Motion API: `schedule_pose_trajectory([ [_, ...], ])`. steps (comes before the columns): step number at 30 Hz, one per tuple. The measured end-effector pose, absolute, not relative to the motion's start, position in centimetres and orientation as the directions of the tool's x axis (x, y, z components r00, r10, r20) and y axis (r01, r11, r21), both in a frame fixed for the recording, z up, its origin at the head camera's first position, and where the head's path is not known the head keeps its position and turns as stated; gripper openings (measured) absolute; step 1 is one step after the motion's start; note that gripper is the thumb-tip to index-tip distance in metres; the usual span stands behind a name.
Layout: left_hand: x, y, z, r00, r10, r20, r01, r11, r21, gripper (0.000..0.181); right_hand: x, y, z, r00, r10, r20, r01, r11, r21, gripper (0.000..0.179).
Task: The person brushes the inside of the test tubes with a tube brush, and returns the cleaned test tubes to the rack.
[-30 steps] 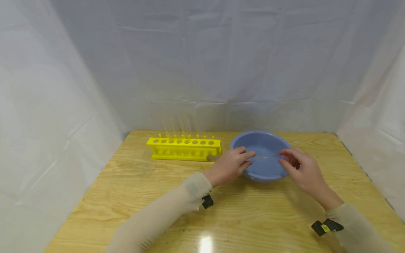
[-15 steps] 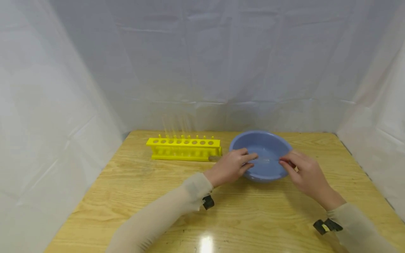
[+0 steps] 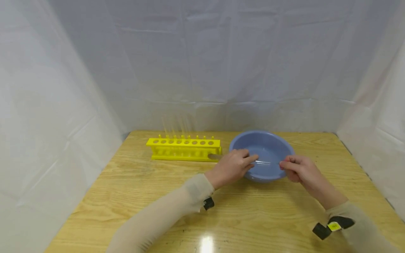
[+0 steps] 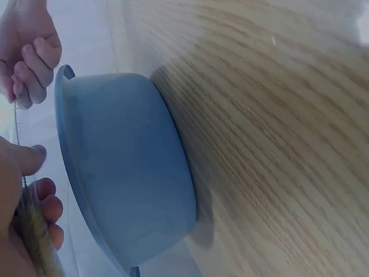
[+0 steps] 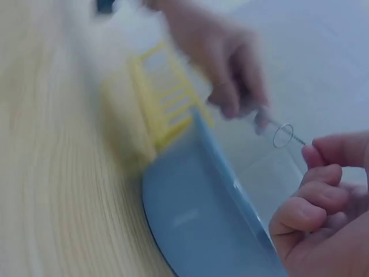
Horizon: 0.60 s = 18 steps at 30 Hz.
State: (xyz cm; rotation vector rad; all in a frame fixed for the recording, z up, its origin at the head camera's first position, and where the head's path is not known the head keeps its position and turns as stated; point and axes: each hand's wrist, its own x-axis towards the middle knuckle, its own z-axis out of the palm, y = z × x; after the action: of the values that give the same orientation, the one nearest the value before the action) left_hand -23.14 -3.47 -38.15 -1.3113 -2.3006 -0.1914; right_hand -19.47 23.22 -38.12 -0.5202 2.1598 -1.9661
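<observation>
A clear glass test tube (image 3: 263,162) lies nearly level above the blue basin (image 3: 265,174), and my left hand (image 3: 230,168) grips it with curled fingers. Inside the tube, the brown bristles of a test tube brush (image 4: 41,242) show beside the left palm. The brush's twisted wire (image 5: 298,139) comes out through the tube's round mouth (image 5: 283,135). My right hand (image 3: 300,172) pinches this wire between thumb and forefinger, close to the basin's right rim. The left palm and fingers hide the tube's middle part.
Left of the basin stands a yellow test tube rack (image 3: 183,143), with a few faint clear tubes (image 3: 174,126) upright at its back. Both sit on a wooden table (image 3: 152,189). White plastic sheeting (image 3: 205,63) walls in the back and sides.
The right hand has shifted slightly towards the person and turned, still pinching the wire. The left hand has barely moved, and the tube's mouth end has dipped a little nearer the person.
</observation>
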Motion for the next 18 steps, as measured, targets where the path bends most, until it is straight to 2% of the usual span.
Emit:
schedule_pose_trajectory([
  [3, -23.1, -3.4, -38.3, -0.436, 0.768, 0.469, 0.834, 0.541, -0.111, 0.028, -19.7, 23.6, -38.1, -0.903, -0.426, 0.046, -0.045, -0.012, -0.999, 0.032],
  [5, -23.2, -3.4, -38.3, -0.452, 0.760, 0.466, 0.835, 0.545, -0.080, 0.029, -19.6, 23.5, -38.2, -0.923, -0.383, 0.041, -0.070, 0.064, -0.995, 0.030],
  [8, -23.3, -3.5, -38.4, -0.482, 0.747, 0.458, 0.834, 0.552, -0.023, 0.030, -19.4, 23.3, -38.6, -0.954, -0.277, 0.113, -0.186, 0.252, -0.950, 0.028],
  [10, -23.3, -3.7, -38.4, -0.504, 0.742, 0.442, 0.830, 0.558, 0.011, 0.030, -19.4, 23.1, -39.0, -0.928, -0.268, 0.259, -0.346, 0.361, -0.866, 0.021],
  [12, -23.3, -3.7, -38.4, -0.531, 0.737, 0.418, 0.822, 0.568, 0.043, 0.031, -19.4, 23.1, -39.4, -0.847, -0.301, 0.437, -0.531, 0.448, -0.719, 0.022],
  [14, -23.2, -3.8, -38.2, -0.558, 0.733, 0.390, 0.811, 0.581, 0.069, 0.032, -19.5, 23.1, -39.6, -0.726, -0.350, 0.592, -0.677, 0.516, -0.525, 0.025],
  [16, -23.2, -3.8, -38.1, -0.579, 0.728, 0.369, 0.802, 0.590, 0.095, 0.032, -19.7, 23.1, -39.7, -0.595, -0.400, 0.697, -0.758, 0.567, -0.322, 0.021],
  [18, -23.1, -3.9, -38.0, -0.590, 0.726, 0.353, 0.798, 0.591, 0.119, 0.032, -19.9, 23.1, -39.8, -0.491, -0.435, 0.755, -0.789, 0.590, -0.173, 0.029],
])
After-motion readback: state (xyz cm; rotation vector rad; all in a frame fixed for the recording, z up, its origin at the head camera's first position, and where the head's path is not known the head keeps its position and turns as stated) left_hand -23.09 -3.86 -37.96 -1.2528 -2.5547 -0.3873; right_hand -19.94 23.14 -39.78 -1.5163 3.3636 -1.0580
